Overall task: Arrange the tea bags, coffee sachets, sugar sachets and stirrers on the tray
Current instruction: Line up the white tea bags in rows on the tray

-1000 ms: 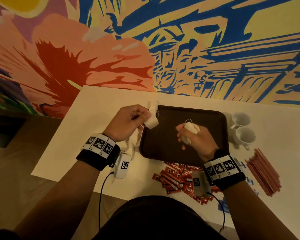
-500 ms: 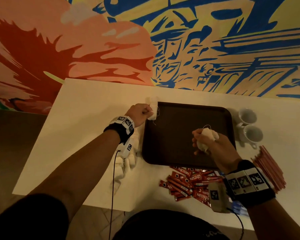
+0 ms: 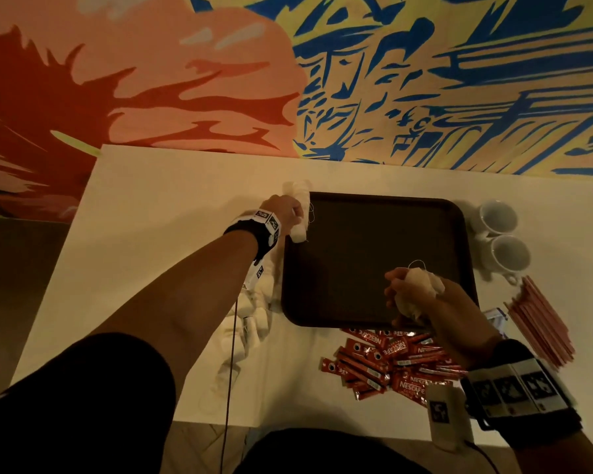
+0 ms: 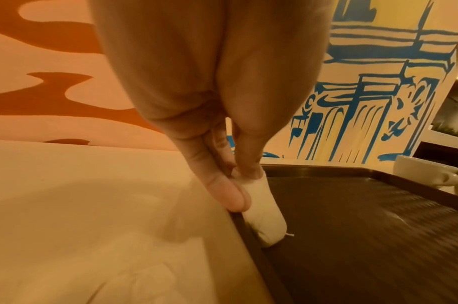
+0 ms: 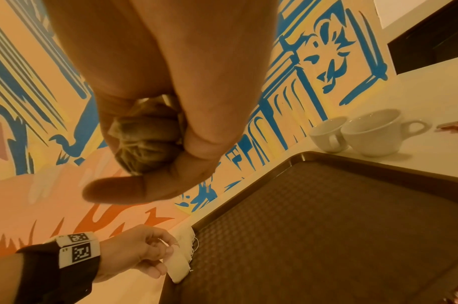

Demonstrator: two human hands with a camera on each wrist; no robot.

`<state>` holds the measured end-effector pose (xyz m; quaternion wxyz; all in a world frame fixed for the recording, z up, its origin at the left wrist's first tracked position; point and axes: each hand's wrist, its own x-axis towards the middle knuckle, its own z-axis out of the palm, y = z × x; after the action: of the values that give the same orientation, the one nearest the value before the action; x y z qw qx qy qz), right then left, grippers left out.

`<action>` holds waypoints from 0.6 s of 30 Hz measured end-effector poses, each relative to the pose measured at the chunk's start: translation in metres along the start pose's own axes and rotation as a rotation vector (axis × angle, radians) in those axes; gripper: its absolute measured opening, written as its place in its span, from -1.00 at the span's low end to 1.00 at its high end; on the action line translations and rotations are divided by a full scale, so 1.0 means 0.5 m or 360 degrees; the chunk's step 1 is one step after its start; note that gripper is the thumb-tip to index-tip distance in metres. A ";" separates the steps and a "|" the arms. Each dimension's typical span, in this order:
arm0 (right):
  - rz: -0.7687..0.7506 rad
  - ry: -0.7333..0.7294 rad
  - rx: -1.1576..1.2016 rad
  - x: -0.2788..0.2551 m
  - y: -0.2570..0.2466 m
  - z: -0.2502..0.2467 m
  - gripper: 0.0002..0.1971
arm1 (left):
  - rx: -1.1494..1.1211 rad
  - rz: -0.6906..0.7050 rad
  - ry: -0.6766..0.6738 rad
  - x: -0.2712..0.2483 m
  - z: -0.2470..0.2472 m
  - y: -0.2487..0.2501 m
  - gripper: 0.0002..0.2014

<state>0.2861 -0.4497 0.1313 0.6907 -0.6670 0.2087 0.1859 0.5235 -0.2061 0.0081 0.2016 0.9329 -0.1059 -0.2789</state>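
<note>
A dark brown tray lies on the white table. My left hand pinches white tea bags at the tray's far left corner; their lower end touches the tray's inside edge. My right hand grips a bunch of tea bags over the tray's near right part, fingers curled round the tea bags. More white tea bags lie left of the tray. Red coffee sachets are heaped in front of it. Pink stirrers lie at the right.
Two white cups stand just right of the tray, also seen as cups in the right wrist view. Blue sachets peek out beside my right forearm. A painted wall runs along the table's far edge. The floor drops off at the left.
My left hand has moved farther away to the tray's far left corner and lowered its tea bags onto the rim. My right hand shifted right and nearer with its bunch.
</note>
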 end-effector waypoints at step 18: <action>-0.0016 -0.0138 -0.0006 -0.008 0.006 -0.013 -0.69 | 0.0426 0.0052 0.0172 -0.043 0.061 0.017 -0.71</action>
<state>0.2810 -0.4558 0.1308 0.6988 -0.6605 0.1750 0.2116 0.4882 -0.2168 -0.0011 0.0854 0.9632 -0.1464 -0.2084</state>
